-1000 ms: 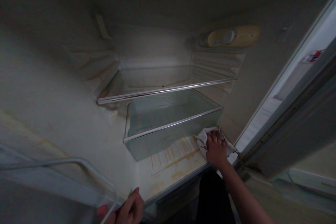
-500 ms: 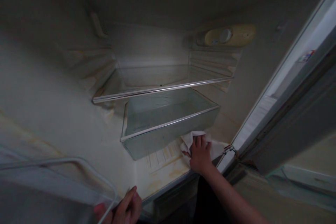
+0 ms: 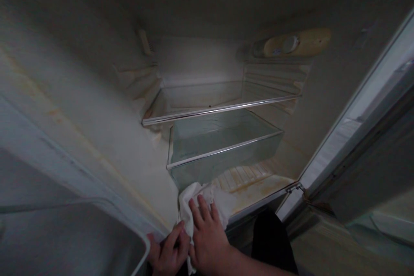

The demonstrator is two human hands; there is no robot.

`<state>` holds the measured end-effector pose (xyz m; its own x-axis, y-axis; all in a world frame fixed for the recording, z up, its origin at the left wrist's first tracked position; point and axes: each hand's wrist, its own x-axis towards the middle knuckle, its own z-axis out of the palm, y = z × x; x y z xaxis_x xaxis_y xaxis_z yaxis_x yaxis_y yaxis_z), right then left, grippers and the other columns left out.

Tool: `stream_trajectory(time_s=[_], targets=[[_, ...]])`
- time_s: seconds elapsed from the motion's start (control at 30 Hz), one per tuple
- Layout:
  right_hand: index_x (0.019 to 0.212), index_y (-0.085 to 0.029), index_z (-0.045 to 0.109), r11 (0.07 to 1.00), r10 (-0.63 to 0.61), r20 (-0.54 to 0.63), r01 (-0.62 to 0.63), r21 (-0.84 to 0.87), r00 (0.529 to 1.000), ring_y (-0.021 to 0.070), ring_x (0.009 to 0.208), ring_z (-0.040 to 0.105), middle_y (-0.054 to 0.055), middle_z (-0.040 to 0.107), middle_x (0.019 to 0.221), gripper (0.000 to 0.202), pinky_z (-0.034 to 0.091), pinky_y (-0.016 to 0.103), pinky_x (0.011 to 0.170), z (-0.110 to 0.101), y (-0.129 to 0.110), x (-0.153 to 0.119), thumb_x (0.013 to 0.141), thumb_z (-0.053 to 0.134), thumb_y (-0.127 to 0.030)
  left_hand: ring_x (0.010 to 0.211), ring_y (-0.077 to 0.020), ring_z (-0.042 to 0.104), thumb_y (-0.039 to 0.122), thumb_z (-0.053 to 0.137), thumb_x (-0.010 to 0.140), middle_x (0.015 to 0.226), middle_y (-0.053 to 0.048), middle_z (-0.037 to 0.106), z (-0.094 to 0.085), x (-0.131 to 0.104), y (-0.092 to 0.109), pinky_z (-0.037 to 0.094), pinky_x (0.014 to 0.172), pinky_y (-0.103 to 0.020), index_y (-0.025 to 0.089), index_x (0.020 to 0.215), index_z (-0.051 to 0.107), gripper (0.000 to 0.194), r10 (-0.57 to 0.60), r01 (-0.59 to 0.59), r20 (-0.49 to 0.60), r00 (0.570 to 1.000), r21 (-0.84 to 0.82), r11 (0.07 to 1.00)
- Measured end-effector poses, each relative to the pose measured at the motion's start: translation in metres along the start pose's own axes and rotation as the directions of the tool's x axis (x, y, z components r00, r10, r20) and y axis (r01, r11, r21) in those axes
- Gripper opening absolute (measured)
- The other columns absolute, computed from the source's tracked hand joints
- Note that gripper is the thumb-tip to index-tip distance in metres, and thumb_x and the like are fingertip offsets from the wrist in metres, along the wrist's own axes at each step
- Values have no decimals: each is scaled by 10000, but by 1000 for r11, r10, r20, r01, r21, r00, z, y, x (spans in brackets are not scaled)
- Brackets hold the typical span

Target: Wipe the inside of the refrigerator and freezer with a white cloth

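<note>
The cloth has slid left under the right hand, grip splayed, the left hand's grip unclear.

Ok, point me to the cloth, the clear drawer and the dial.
Cloth (image 3: 188, 197): head view, on the white folds at its left side.
Clear drawer (image 3: 223, 164): head view, on its front wall, below the rim.
Dial (image 3: 291, 44): head view, on the middle of its white face.
</note>
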<state>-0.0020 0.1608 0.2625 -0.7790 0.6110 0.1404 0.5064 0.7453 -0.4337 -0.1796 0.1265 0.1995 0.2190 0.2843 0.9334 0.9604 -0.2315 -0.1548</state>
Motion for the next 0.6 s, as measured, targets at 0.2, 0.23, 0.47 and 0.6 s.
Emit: stream_trajectory(time_s=[0.2,0.23,0.47,0.6], targets=[[1642,-244,292,998,-27,-2,27,57,1000,431,1577,-27,105,-9,1717,668,114,770,1206,-7,12,-12,1021,456,-427,771,-177,630,-40,748,700,757,-19,744,-8,32,7,266,1232,-601,225,721,676,275,296,-288,-9,955,206,935],[1636,-242,307,998,-21,-11,21,54,1000,434,1578,-15,105,-2,1719,666,117,764,1208,-6,13,-14,1018,459,-438,757,-176,626,-34,747,706,762,-20,745,-8,33,7,259,1232,-613,225,726,676,269,293,-284,-14,956,204,937],[1579,-229,413,997,30,-108,-22,73,994,416,1564,194,128,271,1694,677,208,721,1207,1,23,-21,967,533,-491,830,-202,663,10,768,720,796,-16,762,-3,10,2,293,1223,-599,246,793,685,260,286,-282,15,958,224,933],[1322,-215,678,892,158,-259,-25,452,953,308,1386,511,123,609,1444,475,361,566,1193,-13,38,-21,1004,440,-475,924,-238,652,-18,821,629,807,-28,760,2,-6,-4,297,1220,-571,243,760,716,311,313,-313,48,949,278,908]])
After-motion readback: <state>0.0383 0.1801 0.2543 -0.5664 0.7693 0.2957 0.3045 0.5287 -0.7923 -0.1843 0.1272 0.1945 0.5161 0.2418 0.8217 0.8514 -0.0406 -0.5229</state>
